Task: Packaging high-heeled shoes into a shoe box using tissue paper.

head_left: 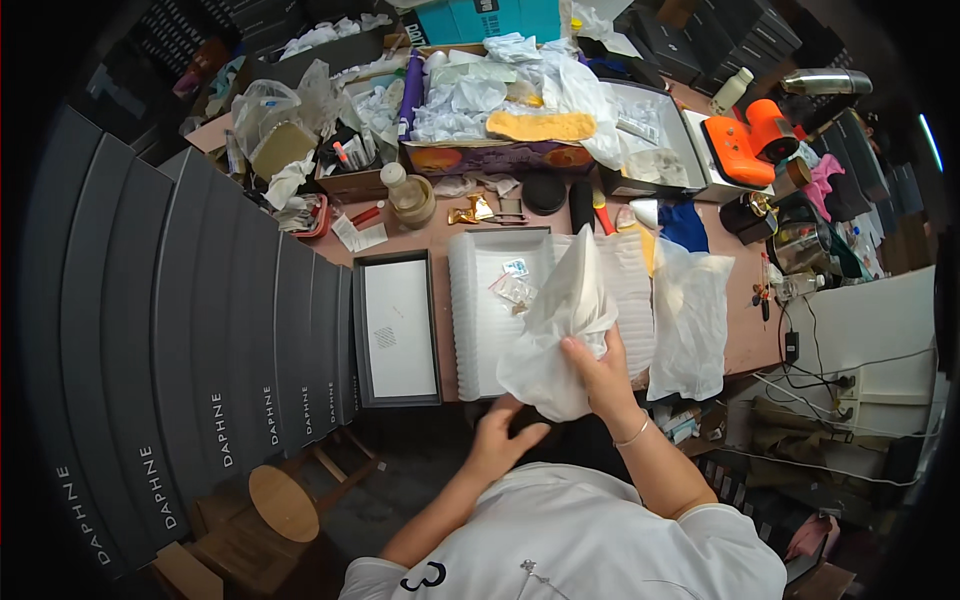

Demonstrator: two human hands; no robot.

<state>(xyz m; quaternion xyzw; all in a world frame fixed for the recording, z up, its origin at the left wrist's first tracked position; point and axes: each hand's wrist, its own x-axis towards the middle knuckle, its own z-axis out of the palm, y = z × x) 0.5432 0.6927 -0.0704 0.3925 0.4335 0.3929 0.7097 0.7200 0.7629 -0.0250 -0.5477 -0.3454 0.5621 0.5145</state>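
Note:
My right hand (598, 375) grips a bundle of white tissue paper (560, 320) held up over the table's near edge. My left hand (503, 432) is just below the bundle, fingers spread, touching its lower edge. Behind the bundle lies an open white box (485, 320) lined with ribbed white foam, with small clear packets (514, 290) inside. A white dust bag (690, 315) lies flat to the right of the bundle.
An open dark box lid with a white inside (397, 328) sits to the left. A tall stack of dark grey boxes (180, 330) fills the left side. Crumpled paper, an orange device (750, 140), bottles and cables crowd the back and right. A round wooden stool (283, 502) stands below.

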